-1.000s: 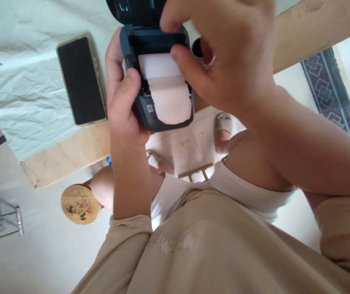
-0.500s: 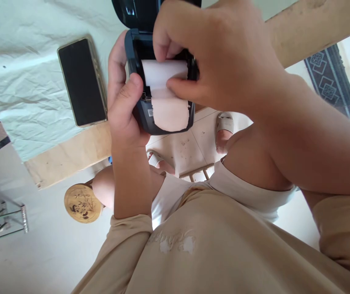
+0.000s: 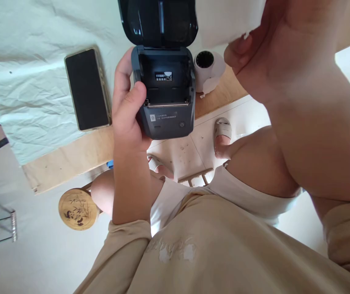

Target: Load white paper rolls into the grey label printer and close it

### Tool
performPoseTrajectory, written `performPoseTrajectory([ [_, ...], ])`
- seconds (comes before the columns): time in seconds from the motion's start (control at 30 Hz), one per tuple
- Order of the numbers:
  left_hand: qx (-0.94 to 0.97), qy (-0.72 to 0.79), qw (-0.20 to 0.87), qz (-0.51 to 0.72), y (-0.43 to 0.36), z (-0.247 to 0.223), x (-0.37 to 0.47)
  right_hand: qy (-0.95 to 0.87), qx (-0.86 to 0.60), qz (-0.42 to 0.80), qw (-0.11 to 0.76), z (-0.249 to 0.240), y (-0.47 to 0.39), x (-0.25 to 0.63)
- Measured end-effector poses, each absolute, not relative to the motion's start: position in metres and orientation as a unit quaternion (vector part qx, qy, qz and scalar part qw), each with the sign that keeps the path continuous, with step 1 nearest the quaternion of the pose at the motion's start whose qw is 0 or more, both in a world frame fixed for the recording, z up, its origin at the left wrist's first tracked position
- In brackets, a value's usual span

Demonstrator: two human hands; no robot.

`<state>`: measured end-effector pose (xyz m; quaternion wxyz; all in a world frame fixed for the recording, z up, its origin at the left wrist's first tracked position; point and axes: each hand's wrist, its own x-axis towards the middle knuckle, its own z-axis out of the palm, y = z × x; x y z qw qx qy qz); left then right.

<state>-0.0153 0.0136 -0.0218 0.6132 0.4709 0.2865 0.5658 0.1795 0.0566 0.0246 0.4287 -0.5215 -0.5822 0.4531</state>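
My left hand (image 3: 130, 102) is wrapped around the left side of a dark handheld label printer (image 3: 168, 122). The printer's lid (image 3: 159, 20) stands raised, and its paper compartment lies bare, with a small printed sticker inside. At the upper right, close to the camera, my right hand (image 3: 273, 61) is closed on white label paper (image 3: 226, 18) with a ragged edge; most of its fingers are hidden or cut off by the frame. Between the printer and my right hand, a white label roll (image 3: 203, 73) with a dark core sits near the table edge.
A phone (image 3: 87, 90) lies face up on the pale green cloth (image 3: 18, 81), left of the printer. The wooden table edge (image 3: 70, 155) runs below. A round panda-patterned stool (image 3: 78, 209) is beside my leg, and a metal rack (image 3: 0, 226) stands at lower left.
My right hand has drawn the white paper out of the printer and moved up and right, nearer the camera. The compartment and the label roll behind are now exposed. My left hand keeps its hold.
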Motion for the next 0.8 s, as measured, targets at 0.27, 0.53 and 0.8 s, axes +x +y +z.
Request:
performPoseTrajectory([
  [0.27,0.454,0.3,0.623,0.562,0.013,-0.024,-0.015,-0.561,-0.511,0.435,0.484,0.008,0.063,0.211],
  [0.53,0.422,0.269,0.648,0.574,0.008,-0.015,-0.011,-0.718,-0.532,0.181,0.411,-0.013,0.067,0.243],
  [0.8,0.453,0.293,0.626,0.563,0.017,-0.024,-0.017,-0.724,-0.615,0.129,0.283,0.003,0.061,0.244],
])
